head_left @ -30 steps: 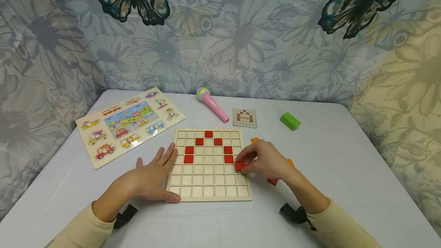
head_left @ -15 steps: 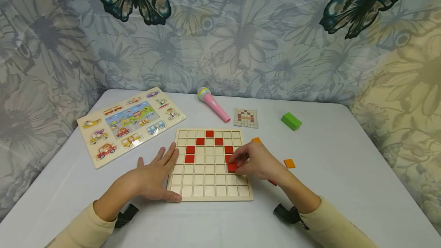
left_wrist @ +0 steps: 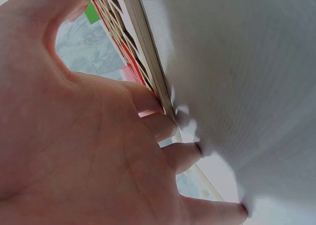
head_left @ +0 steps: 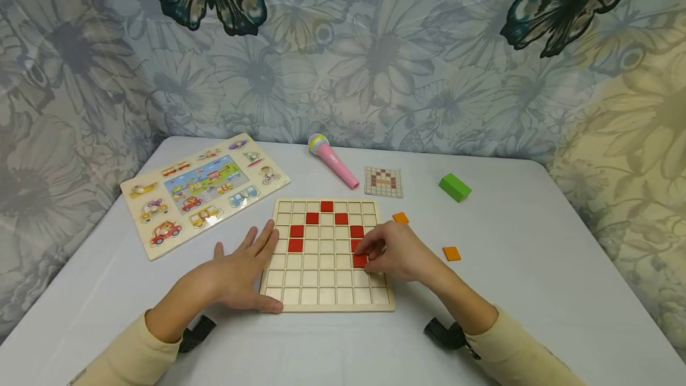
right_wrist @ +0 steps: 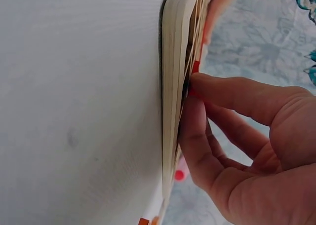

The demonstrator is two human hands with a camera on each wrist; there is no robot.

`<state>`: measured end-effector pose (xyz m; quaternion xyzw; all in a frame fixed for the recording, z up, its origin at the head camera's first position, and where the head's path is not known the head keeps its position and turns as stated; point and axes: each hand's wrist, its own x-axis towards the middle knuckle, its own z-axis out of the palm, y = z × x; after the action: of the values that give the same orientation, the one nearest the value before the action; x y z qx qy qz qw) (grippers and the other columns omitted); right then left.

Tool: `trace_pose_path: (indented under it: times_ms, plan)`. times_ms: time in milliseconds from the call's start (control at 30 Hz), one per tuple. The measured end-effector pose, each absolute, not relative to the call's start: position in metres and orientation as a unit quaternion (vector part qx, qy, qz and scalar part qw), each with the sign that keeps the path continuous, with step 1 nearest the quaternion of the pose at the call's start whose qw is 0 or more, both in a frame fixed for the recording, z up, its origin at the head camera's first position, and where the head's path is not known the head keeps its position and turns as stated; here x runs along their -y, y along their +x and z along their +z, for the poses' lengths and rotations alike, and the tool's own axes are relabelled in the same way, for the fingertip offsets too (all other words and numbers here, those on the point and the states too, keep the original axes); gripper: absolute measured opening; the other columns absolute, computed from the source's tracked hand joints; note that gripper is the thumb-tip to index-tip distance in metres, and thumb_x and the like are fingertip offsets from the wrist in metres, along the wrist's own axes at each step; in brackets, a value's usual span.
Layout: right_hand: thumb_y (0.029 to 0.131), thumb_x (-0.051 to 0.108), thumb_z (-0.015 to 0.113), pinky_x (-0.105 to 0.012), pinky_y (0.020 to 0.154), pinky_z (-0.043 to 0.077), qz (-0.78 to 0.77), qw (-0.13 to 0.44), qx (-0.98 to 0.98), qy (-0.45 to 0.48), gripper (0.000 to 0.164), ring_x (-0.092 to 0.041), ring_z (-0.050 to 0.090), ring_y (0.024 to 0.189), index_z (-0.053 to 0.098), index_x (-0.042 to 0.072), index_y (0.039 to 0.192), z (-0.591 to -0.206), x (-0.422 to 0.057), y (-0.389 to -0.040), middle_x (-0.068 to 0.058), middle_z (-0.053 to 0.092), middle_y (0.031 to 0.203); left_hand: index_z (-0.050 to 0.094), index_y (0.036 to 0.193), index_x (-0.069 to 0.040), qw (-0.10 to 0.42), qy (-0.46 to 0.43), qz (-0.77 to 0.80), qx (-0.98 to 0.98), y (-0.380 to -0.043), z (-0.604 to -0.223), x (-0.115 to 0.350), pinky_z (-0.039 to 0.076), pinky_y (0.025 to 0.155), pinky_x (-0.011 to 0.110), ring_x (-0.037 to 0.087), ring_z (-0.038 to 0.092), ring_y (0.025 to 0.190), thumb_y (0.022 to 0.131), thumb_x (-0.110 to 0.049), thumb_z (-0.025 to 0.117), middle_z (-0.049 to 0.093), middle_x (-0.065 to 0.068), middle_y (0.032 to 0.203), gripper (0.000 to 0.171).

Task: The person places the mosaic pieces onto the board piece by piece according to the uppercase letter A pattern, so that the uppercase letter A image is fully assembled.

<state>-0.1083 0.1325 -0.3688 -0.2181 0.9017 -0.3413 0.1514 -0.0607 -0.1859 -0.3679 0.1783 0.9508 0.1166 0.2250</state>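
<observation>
A wooden grid board point(head_left: 328, 308) lies flat on the white table, with several red square tiles point(head_left: 327, 206) set in its cells in a peaked outline. At the board's right side, my right hand point(head_left: 399, 252) pinches a red tile point(head_left: 359, 261) between thumb and finger, over a cell just below the right column of red tiles. The right wrist view shows those fingertips point(right_wrist: 197, 84) at the board's surface. My left hand point(head_left: 238, 279) lies with fingers spread along the board's left edge, its thumb at the front left corner.
Behind the board lie a small pattern card point(head_left: 383, 182) and a pink toy microphone point(head_left: 334, 162). A vehicle picture puzzle point(head_left: 206, 195) is at the back left. To the right are a green block point(head_left: 455, 187) and two orange tiles point(head_left: 452, 253).
My right hand has moved left with the red tile, from the board's right edge column into the column beside it. The left hand has stayed on the board's edge.
</observation>
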Motion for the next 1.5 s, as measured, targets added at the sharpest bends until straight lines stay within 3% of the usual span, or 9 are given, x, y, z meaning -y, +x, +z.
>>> trace_pose_path:
  times_ms: [700, 1000, 1500]
  plan:
    - [0.081, 0.002, 0.086, -0.026, 0.068, 0.055, -0.348, 0.149, -0.897, -0.228, 0.019, -0.014, 0.064, 0.077, 0.08, 0.013, 0.096, -0.362, -0.137, -0.108, 0.002, 0.072, 0.084, 0.01, 0.167, -0.002, 0.227, 0.178, 0.118, -0.95, -0.063, -0.367, 0.185, 0.011, 0.103, 0.092, 0.045, 0.006, 0.161, 0.075, -0.072, 0.08, -0.006, 0.013, 0.177, 0.135]
    - [0.081, 0.002, 0.081, -0.026, 0.07, 0.057, -0.354, 0.135, -0.899, -0.221, 0.02, -0.015, 0.067, 0.08, 0.081, 0.013, 0.098, -0.357, -0.148, -0.108, 0.001, 0.073, 0.086, 0.01, 0.167, -0.002, 0.224, 0.179, 0.117, -0.951, -0.063, -0.367, 0.185, 0.012, 0.103, 0.092, 0.045, 0.007, 0.161, 0.075, -0.072, 0.08, -0.006, 0.013, 0.177, 0.135]
    - [0.081, -0.002, 0.08, -0.025, 0.074, 0.058, -0.327, 0.122, -0.919, -0.183, 0.024, -0.015, 0.065, 0.086, 0.079, 0.014, 0.099, -0.354, -0.2, -0.089, 0.001, 0.073, 0.095, 0.01, 0.167, -0.002, 0.232, 0.176, 0.123, -0.949, -0.061, -0.366, 0.186, 0.012, 0.103, 0.092, 0.045, 0.007, 0.161, 0.075, -0.073, 0.08, -0.005, 0.013, 0.177, 0.136]
